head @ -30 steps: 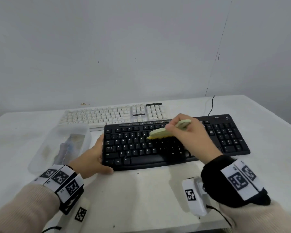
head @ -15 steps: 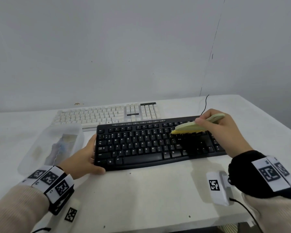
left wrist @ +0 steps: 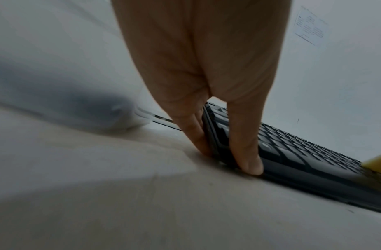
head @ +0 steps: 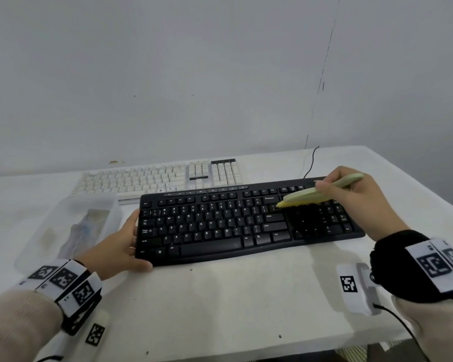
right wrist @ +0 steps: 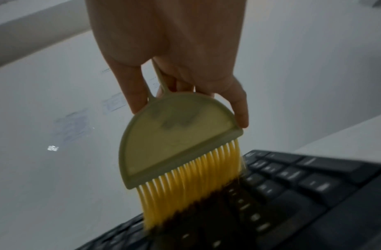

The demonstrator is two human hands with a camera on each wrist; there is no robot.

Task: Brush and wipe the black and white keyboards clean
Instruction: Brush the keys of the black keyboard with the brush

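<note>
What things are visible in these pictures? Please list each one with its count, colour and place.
black keyboard: one, black, on the table, nearest the person.
white keyboard: one, white, behind the black keyboard.
brush: one, pale green body with yellow and dark bristles, over the right part of the black keyboard.
plastic box: one, clear, left of the black keyboard, blurred contents.
cable: one, black, far side of the table.
table: one, white.
wall: grey, behind the table.
left hand: holds the black keyboard's left edge.
right hand: grips the brush.
</note>
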